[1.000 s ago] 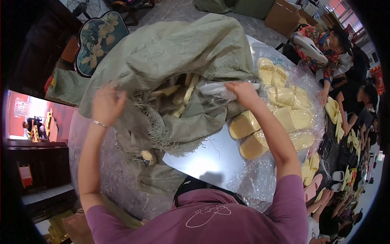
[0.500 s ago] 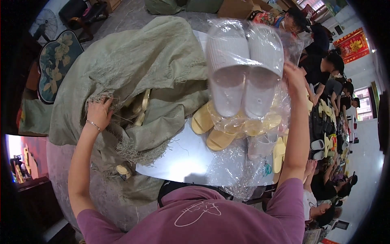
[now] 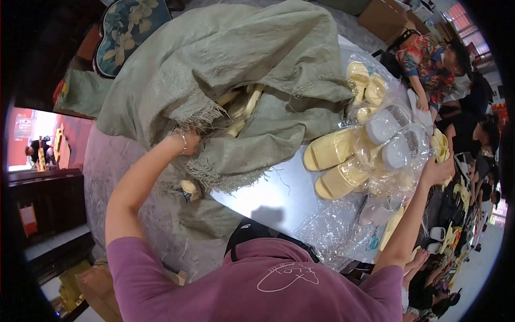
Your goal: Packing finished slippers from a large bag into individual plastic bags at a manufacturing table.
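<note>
My left hand (image 3: 189,143) is closed on the frayed mouth of a large grey-green woven sack (image 3: 257,43); the cloth partly hides its fingers. Inside the opening, pale yellow slippers (image 3: 249,104) show. At the table's right side my right hand (image 3: 437,172) is beside a yellow slipper (image 3: 441,144); whether it grips this is unclear. To its left, a pair of light grey slippers (image 3: 387,124) lies in clear plastic. They rest over yellow slippers (image 3: 338,180), whose toes point left. More bagged yellow slippers (image 3: 367,83) lie beyond.
The white tabletop (image 3: 268,188) shows between sack and slippers. Crumpled clear plastic (image 3: 338,236) covers its near right edge. A person in a flowered top (image 3: 421,59) is at the far right, with several others along a slipper-covered table. A flowered chair back (image 3: 131,32) stands far left.
The grey slippers, held up in their bag by my right hand before, now lie on the yellow ones. My right hand is off the bag's upper side. The whole view has shifted.
</note>
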The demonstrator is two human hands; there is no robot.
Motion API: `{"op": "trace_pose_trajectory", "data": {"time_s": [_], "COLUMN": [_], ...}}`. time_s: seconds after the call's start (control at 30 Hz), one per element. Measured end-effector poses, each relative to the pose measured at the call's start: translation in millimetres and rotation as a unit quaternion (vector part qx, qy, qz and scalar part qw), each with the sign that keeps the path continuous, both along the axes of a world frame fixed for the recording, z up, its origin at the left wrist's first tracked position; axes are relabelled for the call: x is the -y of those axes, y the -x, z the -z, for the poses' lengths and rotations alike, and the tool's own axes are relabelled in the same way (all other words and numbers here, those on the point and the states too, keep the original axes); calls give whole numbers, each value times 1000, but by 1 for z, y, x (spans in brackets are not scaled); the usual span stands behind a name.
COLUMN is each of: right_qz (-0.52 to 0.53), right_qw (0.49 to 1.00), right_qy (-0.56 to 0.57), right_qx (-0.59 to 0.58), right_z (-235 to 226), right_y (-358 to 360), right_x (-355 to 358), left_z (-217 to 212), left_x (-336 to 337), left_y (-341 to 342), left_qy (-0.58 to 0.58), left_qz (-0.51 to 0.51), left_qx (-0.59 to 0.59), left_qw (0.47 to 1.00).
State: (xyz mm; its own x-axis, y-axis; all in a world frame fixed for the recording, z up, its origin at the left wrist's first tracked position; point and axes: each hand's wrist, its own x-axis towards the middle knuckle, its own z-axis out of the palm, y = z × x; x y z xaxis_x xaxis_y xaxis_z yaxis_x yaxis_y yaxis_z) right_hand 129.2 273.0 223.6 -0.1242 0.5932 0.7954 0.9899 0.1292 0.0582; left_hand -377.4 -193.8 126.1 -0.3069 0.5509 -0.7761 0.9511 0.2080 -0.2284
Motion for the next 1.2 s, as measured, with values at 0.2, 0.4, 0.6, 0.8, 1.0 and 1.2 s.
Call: {"op": "trace_pose_trajectory", "data": {"time_s": [0.2, 0.4, 0.6, 0.8, 1.0, 1.2], "right_qz": [-641, -662, -703, -507, -731, -732], "right_qw": [681, 484, 517, 353, 448, 455], "right_qy": [345, 478, 341, 555, 463, 447], "right_qx": [-74, 315, 349, 557, 224, 238], "right_z": [31, 158, 237, 221, 274, 229], "right_y": [231, 410, 420, 457, 415, 446], "right_x": [147, 252, 355, 331, 331, 326], "left_z": [-77, -95, -77, -66, -80, -91], "left_x": [27, 63, 88, 81, 83, 81], "left_y": [-15, -37, -2, 4, 11, 16], "left_qy": [-50, -91, -363, -474, -496, -481], "left_qz": [-20, -168, -328, -211, -156, -231], "left_qx": [190, 358, -35, -162, -206, -185], "left_qw": [980, 914, 871, 840, 829, 825]}}
